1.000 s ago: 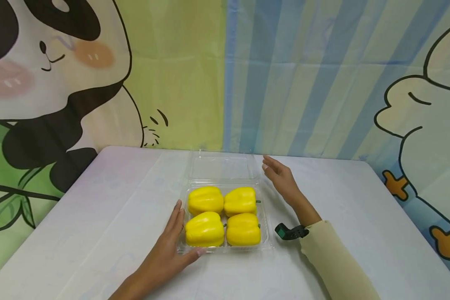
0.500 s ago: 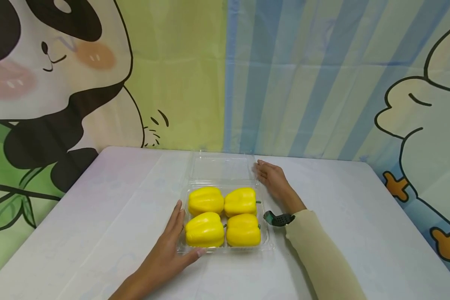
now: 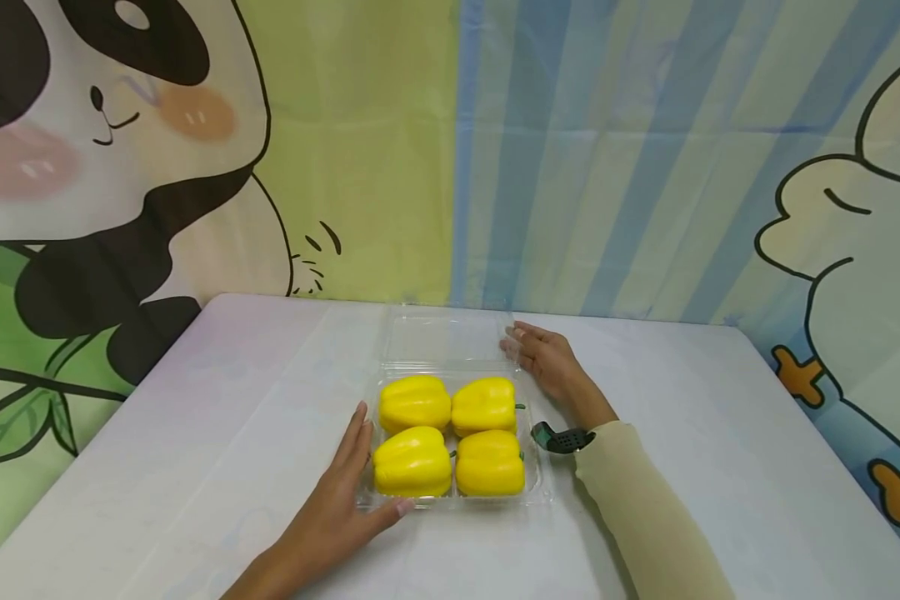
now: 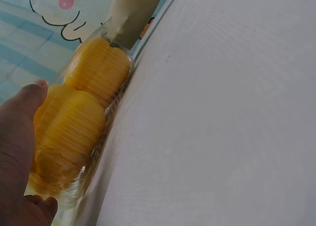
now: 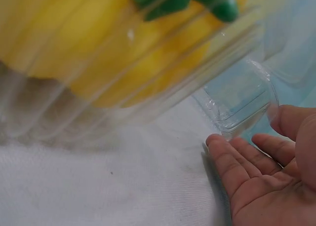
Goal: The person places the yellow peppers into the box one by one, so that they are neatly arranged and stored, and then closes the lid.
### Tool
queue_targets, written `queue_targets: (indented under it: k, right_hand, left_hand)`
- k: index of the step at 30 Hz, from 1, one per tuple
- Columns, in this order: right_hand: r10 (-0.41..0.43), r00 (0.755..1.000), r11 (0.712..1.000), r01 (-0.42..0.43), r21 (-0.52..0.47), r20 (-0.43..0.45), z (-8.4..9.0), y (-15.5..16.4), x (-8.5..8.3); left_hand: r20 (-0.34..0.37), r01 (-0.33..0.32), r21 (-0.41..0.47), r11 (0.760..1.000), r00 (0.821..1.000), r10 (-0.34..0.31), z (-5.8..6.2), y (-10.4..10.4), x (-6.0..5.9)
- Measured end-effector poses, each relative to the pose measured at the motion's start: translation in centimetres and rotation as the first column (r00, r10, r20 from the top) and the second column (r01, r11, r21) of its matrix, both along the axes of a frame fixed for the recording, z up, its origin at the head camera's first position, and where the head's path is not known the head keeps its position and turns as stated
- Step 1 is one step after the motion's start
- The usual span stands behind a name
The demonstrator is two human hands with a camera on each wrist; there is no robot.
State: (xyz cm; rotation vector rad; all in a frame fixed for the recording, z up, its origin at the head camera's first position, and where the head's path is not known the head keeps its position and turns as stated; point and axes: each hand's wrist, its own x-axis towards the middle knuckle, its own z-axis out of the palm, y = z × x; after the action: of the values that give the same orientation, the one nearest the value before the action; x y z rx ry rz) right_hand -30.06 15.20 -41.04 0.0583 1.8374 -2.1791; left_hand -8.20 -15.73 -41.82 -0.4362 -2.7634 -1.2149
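Note:
Several yellow bell peppers [image 3: 413,462] sit in a clear plastic clamshell box [image 3: 537,483]. Its transparent lid [image 3: 446,337] lies folded back on the far side. My left hand [image 3: 330,508] rests with extended fingers along the box's left side, its thumb at the front left corner. In the left wrist view, a pepper [image 4: 69,132] shows through the ribbed wall beside that hand [image 4: 17,152]. My right hand [image 3: 551,362] holds the lid's right edge. In the right wrist view, that hand's thumb touches the rim of the lid [image 5: 242,95], with the fingers [image 5: 237,171] below it.
The box stands on a white-covered table [image 3: 217,433]. Behind the table hangs a printed cloth backdrop [image 3: 375,150] with a panda and blue stripes. A dark wrist device [image 3: 562,437] sits at the right cuff, close to the box's right side.
My right hand has moved left from beside the lid, and its fingers have reached the lid's right edge. The left hand, box and peppers keep their places.

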Motion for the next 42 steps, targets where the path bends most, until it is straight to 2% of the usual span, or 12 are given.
queue_targets:
  k: [7,17,28,34,42]
  right_hand:
    - [0.022,0.999,0.999,-0.023,-0.025,-0.046,0.3,0.2,0.0]
    - [-0.023,0.997,1.000,0.024,0.011,-0.073,1.4,0.4,0.7]
    - [-0.036,0.988,0.994,0.019,-0.108,-0.153,2.0,1.0,1.2]
    - [-0.039,0.973,0.999,0.033,-0.027,-0.226,2.5,1.2,1.5]
    - [0.061,0.920,0.988,-0.001,0.153,-0.386,3.5,1.6,2.4]
  left_hand:
    - [-0.004,-0.010,-0.013,1.000,1.000,0.010,0.0,0.0,0.0]
    - [0.018,-0.010,0.001,1.000,1.000,0.010,0.2,0.1,0.0]
    - [0.021,-0.007,-0.006,1.000,1.000,0.007,0.2,0.1,-0.1]
    - [0.021,-0.010,-0.004,1.000,1.000,0.010,0.2,0.1,-0.1]
    - [-0.013,0.008,-0.005,1.000,1.000,-0.008,-0.1,0.0,0.0]
